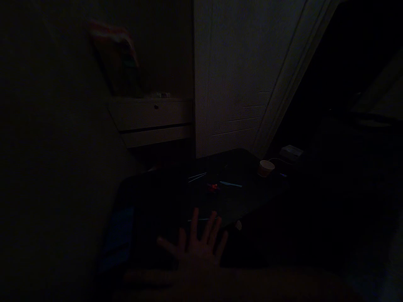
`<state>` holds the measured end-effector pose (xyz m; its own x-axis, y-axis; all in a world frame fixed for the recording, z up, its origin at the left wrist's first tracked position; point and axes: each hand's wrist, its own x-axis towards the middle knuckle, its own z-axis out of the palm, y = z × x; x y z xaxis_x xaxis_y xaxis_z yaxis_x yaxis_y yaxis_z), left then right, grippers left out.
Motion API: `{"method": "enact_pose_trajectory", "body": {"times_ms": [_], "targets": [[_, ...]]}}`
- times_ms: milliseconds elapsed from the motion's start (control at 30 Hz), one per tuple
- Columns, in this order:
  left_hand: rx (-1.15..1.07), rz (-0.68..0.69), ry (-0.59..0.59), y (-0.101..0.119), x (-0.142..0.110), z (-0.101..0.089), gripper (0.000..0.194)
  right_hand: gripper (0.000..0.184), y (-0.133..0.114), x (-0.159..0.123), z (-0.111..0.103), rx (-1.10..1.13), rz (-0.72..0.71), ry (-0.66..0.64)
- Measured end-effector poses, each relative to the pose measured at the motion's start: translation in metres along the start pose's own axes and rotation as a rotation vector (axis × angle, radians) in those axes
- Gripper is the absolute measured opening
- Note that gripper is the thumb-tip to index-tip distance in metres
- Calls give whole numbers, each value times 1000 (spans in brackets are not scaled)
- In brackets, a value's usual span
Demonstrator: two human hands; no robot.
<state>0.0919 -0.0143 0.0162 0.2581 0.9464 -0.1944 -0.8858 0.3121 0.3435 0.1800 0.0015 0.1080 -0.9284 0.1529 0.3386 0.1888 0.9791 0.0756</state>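
The picture is very dark. At the bottom centre my right hand (203,247) is spread, its fingers pointing away over the near part of a dark table (163,193). My left hand (170,247) seems to overlap it, with stretched fingers showing on the left side; which finger belongs to which hand is hard to tell. No held object shows in either one. A thin pale stick (198,219) lies just past the fingertips. Farther off are a small red item (213,187), a light blue plastic knife (231,183) and two thin sticks (197,177).
A paper cup (266,167) stands at the table's far right, near a pale box (291,152) with a white cord. A bluish flat shape (118,237) lies at the left. Behind are a drawer unit (151,115) with a bag (115,54) on top, and a pale panel (236,75).
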Motion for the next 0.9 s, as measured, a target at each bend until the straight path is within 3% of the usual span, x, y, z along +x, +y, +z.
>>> {"method": "enact_pose_trajectory", "body": {"times_ms": [67, 133, 200, 233, 300, 400, 467, 533, 700, 900], "targets": [[-84, -142, -46, 1, 1, -3, 86, 63, 5, 4, 1, 14, 35, -15], [-173, -216, -84, 2, 2, -6, 59, 65, 16, 6, 1, 61, 69, -55], [-256, -408, -152, 3, 0, -8, 29, 65, 28, 3, 1, 138, 93, -90], [-255, -475, -170, 3, -3, -8, 33, 64, 33, 0, 0, 185, 101, -94], [-241, -546, -186, 3, -10, -4, 73, 61, 40, -8, -2, 291, 125, -42], [-182, -386, -107, 7, -22, 7, 31, 54, 45, -26, -8, 472, 260, 179], [41, 16, 68, 13, -29, 16, 26, 47, 43, -40, -12, 544, 447, 359], [132, 159, 142, 18, -32, 24, 27, 40, 36, -55, -15, 581, 609, 439], [201, 234, 201, 16, -30, 25, 44, 30, 2, -72, -5, 632, 684, 292], [125, 204, 269, 13, -33, 15, 65, 35, -26, -60, 31, 606, 714, 354]]}}
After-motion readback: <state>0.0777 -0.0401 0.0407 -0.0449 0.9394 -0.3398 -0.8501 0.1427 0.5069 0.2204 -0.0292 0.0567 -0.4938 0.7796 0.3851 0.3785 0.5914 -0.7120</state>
